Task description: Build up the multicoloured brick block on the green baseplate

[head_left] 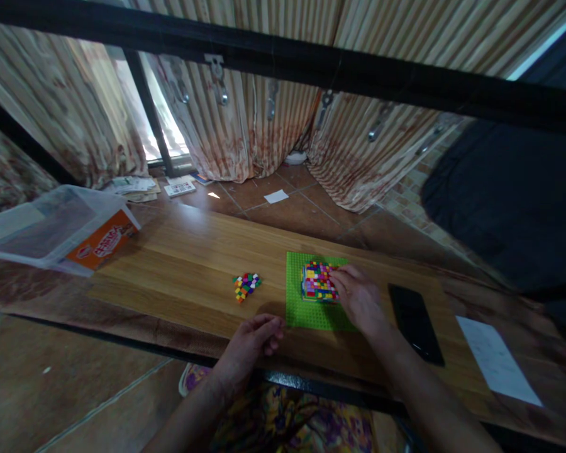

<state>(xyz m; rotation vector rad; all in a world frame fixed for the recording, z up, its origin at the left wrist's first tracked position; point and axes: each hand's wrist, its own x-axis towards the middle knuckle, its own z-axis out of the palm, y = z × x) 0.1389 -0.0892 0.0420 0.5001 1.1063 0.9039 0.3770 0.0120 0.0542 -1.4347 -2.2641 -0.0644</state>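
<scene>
A green studded baseplate [294, 311] lies on the wooden board, carrying a block of multicoloured toy bricks [317, 283] built up in layers. My right hand [358, 294] reaches over the right side of this block, fingers pinched together at its top. Whatever is between those fingertips is hidden or too small to make out. Just off the baseplate's lower left corner, my left hand [257, 336] hovers by the board's near edge with thumb and fingers closed; I cannot see what they hold, if anything. A small heap of loose coloured bricks [246, 286] lies left of the baseplate.
To the right lie a black phone [416, 322] and a white sheet of paper [497, 360]. A clear plastic bin [56, 233] with an orange label stands at the left end of the wooden board [183, 264]. A dark metal bar [283, 55] crosses above, before striped curtains.
</scene>
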